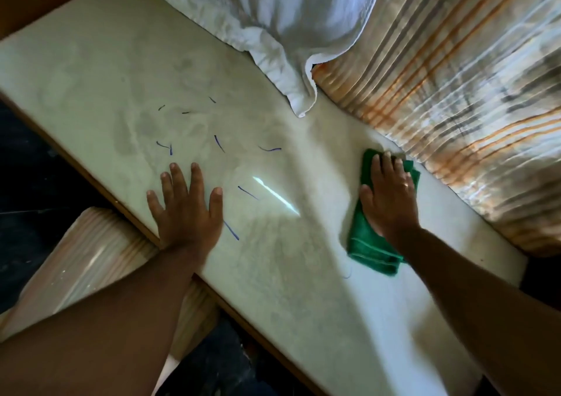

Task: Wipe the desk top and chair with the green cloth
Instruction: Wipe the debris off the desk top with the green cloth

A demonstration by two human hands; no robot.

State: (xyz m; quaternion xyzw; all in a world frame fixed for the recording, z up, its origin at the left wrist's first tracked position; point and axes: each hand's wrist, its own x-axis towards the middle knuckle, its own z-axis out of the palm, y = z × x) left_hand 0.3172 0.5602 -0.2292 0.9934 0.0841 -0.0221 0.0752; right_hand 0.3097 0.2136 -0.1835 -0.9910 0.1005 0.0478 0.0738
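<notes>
Cloth (368, 244), green, folded, flat on bench (303, 289) near far edge | right hand (387, 195) pressed flat on cloth, fingers spread | left hand (185, 210) open, palm down on bare bench at near edge | blue pen marks (218, 142) between hands | striped curtain (455, 92) just beyond cloth.
</notes>
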